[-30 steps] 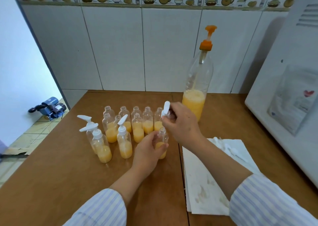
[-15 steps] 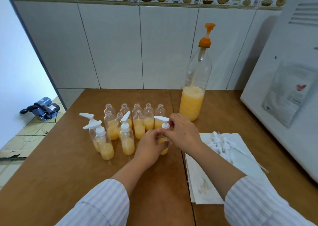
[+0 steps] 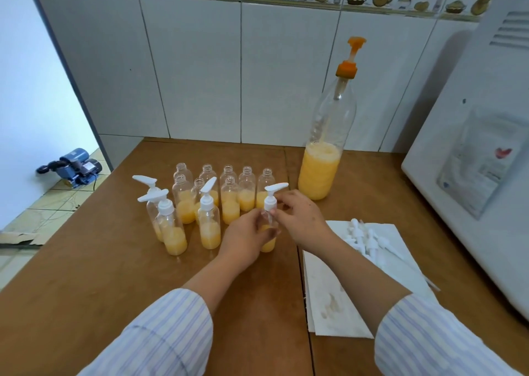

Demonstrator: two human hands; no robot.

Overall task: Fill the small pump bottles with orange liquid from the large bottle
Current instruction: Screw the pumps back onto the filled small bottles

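Now, on the brown wooden desk (image 3: 86, 275), the left hand (image 3: 246, 241) grips a small clear plastic bottle part-filled with orange liquid (image 3: 268, 242), while the right hand (image 3: 303, 218) pinches its white pump top (image 3: 270, 201); I'd hold the body steady and twist squarely until snug, well clear of the tall clear large bottle (image 3: 323, 160).

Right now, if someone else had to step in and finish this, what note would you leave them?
Left hand grips the small bottle being capped; right hand pinches its white pump top at the collar.
Large bottle stands behind, about a third full.
Done: three capped bottles at left.
Left: tighten this top, then cap the open filled bottles with the spare pumps on the paper towel.
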